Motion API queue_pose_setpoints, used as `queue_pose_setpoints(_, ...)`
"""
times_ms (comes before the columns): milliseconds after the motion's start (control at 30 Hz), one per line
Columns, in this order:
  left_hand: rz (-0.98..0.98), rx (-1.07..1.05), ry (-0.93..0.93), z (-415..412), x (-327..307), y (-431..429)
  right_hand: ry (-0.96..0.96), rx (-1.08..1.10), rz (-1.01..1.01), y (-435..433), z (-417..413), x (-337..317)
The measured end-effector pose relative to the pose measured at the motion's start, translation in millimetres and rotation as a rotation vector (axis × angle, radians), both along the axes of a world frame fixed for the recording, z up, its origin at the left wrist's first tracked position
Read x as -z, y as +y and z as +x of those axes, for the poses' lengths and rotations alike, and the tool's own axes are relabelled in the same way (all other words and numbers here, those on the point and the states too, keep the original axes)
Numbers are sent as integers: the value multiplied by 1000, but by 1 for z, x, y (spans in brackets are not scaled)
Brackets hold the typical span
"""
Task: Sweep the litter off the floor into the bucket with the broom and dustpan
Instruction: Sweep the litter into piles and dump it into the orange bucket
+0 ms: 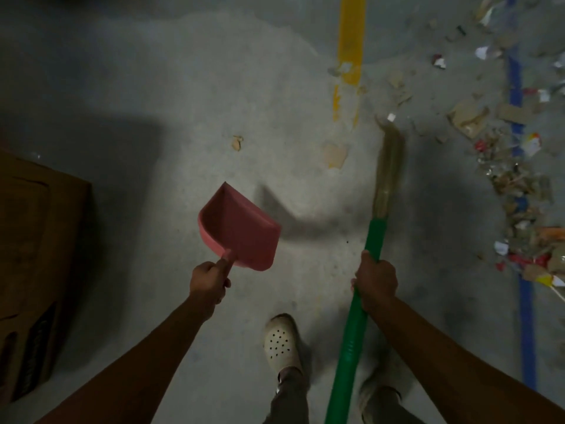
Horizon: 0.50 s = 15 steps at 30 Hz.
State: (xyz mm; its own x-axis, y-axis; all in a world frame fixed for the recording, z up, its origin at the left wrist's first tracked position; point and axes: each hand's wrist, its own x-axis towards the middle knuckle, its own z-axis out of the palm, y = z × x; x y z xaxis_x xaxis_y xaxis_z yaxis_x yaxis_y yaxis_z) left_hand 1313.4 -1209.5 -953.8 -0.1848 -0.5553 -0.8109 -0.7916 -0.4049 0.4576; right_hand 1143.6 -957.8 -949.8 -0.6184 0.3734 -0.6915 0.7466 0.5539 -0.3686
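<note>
My left hand (208,281) grips the handle of a red dustpan (240,229), held above the floor with its mouth pointing up and to the right. My right hand (376,283) grips the green handle of the broom (354,328). Its straw bristles (389,166) are blurred and reach toward the floor ahead. Litter (513,179) of cardboard scraps, paper and wrappers lies strewn along the right side. Two loose cardboard scraps (336,155) lie in the middle of the floor. No bucket is in view.
A brown cardboard box (36,255) stands at the left edge. A yellow floor line (350,50) runs away at centre top and a blue floor line (519,148) runs down the right. My feet in pale clogs (280,344) stand at the bottom.
</note>
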Motion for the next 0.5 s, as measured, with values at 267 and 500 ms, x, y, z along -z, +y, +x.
queue_pose_setpoints(267,-39,-60,-14,-37,2,-29,86,-343,-160,-62,-13,0)
queue_pose_setpoints(500,-45,-101,-87,-54,20,-36,-74,-929,-69,-113,-43,43)
